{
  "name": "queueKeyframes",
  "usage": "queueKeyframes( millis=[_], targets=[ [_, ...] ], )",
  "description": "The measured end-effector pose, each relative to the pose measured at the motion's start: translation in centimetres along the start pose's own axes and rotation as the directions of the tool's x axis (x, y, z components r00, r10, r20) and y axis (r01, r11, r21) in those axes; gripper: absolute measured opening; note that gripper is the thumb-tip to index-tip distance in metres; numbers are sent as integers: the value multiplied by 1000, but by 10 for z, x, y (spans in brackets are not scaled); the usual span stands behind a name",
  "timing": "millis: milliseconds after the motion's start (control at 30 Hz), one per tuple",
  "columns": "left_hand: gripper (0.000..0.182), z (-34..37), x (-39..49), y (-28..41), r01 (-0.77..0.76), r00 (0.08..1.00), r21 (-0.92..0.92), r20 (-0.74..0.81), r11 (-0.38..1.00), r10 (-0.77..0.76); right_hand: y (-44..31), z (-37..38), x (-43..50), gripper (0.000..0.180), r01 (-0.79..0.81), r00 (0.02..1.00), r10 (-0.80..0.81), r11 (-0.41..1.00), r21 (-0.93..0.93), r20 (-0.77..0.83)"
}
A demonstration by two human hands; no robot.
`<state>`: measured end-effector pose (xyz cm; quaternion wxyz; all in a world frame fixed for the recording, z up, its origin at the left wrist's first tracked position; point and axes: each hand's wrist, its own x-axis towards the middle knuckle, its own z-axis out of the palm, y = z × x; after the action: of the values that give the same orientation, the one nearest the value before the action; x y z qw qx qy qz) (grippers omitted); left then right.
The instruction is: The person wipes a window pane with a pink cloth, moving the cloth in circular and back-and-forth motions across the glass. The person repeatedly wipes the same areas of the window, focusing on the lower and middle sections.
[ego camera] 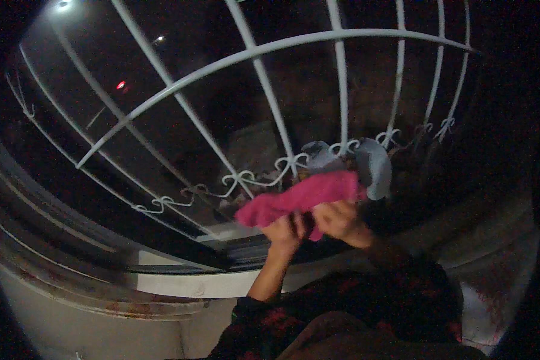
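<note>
A bright pink cloth [306,191] is bunched across both my hands, in front of a white metal window grille [261,85]. My left hand [284,231] grips its lower left part with curled fingers. Blurred by motion, my right hand [339,220] holds the cloth near its right end. Just behind and to the right, a pale blue-grey cloth [375,168] hangs at the lower part of the grille; the pink cloth lies close to it. What is folded inside my fingers is hidden.
Scrolled metal ornaments [292,162] run along the grille's lower part. Below it are a dark window track [252,254] and a white sill [180,284]. A pale wall [130,333] lies at the lower left. Beyond the bars it is dark, with a bright lamp [63,5].
</note>
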<state>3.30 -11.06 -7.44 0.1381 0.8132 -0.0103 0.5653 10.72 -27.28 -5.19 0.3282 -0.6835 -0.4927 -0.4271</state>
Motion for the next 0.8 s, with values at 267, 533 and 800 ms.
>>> queueKeyframes(
  millis=[267, 533, 800],
  targets=[
    [35, 96, 35, 129, -357, 854, -360, 249, 862, 458, 163, -52, -177, 39, -670, 730, 477, 640, -376, -490],
    [35, 87, 24, 129, -129, 895, -349, 362, 928, 260, 115, -54, -140, 37, -536, 834, 329, 674, -508, -443],
    [38, -11, -40, -15, 229, 971, -30, -66, 973, -230, -35, 32, -12, 34, -43, 995, 60, 981, 187, -86]
  ],
)
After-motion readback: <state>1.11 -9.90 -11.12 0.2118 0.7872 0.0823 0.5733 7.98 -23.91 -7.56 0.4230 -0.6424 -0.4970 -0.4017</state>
